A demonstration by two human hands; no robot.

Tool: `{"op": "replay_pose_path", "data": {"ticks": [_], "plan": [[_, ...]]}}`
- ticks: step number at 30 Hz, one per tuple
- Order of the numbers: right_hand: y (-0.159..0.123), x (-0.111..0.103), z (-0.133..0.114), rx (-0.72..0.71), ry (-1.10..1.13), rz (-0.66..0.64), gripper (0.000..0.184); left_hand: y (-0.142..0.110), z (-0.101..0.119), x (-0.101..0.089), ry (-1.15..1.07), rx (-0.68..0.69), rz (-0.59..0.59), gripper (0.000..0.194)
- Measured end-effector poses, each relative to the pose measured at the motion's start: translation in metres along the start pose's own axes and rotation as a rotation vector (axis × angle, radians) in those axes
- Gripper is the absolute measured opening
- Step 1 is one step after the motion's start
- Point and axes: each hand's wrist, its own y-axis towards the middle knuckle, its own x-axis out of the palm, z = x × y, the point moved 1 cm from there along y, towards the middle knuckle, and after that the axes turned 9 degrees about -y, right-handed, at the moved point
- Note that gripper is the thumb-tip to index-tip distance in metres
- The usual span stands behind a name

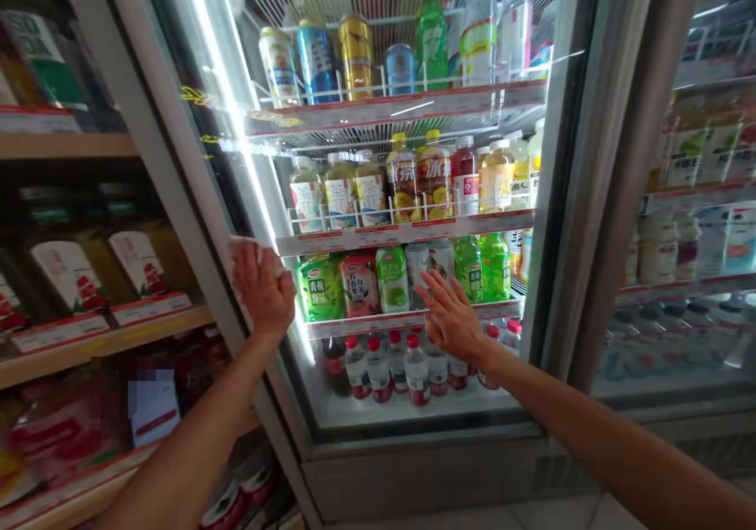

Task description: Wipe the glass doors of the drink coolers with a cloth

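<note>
My left hand (261, 287) presses a pale cloth (241, 241) against the left metal frame (204, 215) of a glass-doored drinks fridge. Only the cloth's upper edge shows above the fingers; the rest is hidden under the hand. My right hand (452, 316) is at the glass door, holding nothing, its fingers spread. Whether its fingertips touch the glass I cannot tell. Behind it, through the glass, are a grey-white pack (426, 256), a green-and-white bottle (392, 278) and green drink bottles (494, 266).
Inside the fridge, cans (356, 57) stand on the top shelf, tea bottles (403, 176) on the middle one and red-capped bottles (416, 368) at the bottom. To the left is a wooden shelf unit (64, 146) with bottles. Another glass-fronted fridge (688, 282) stands on the right.
</note>
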Motion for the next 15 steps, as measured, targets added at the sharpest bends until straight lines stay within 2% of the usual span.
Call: {"op": "replay_pose_path", "data": {"ticks": [1, 2, 5, 6, 7, 10, 11, 15], "plan": [[0.001, 0.001, -0.002, -0.004, 0.003, -0.001, 0.051, -0.001, 0.003, 0.000, 0.020, -0.014, 0.026, 0.057], [0.001, 0.001, -0.003, -0.009, 0.006, -0.002, 0.051, -0.004, 0.010, 0.001, 0.019, 0.050, -0.011, 0.058], [0.002, 0.003, -0.010, -0.031, 0.015, 0.001, 0.050, -0.016, 0.041, 0.008, -0.070, 0.483, -0.285, 0.058], [0.002, 0.002, -0.012, -0.037, 0.019, 0.007, 0.050, -0.014, 0.049, 0.010, -0.099, 0.556, -0.318, 0.058], [0.002, 0.001, -0.013, -0.039, 0.024, 0.014, 0.050, -0.008, 0.054, 0.012, -0.117, 0.560, -0.303, 0.058], [0.012, -0.005, -0.015, -0.038, 0.065, 0.064, 0.053, 0.031, 0.066, 0.025, -0.117, 0.332, -0.121, 0.064], [0.019, -0.008, -0.015, -0.040, 0.094, 0.099, 0.054, 0.047, 0.072, 0.031, -0.131, 0.301, -0.095, 0.065], [0.062, -0.016, -0.019, -0.014, 0.276, 0.307, 0.057, 0.094, 0.109, 0.055, -0.304, 0.451, -0.165, 0.061]]}}
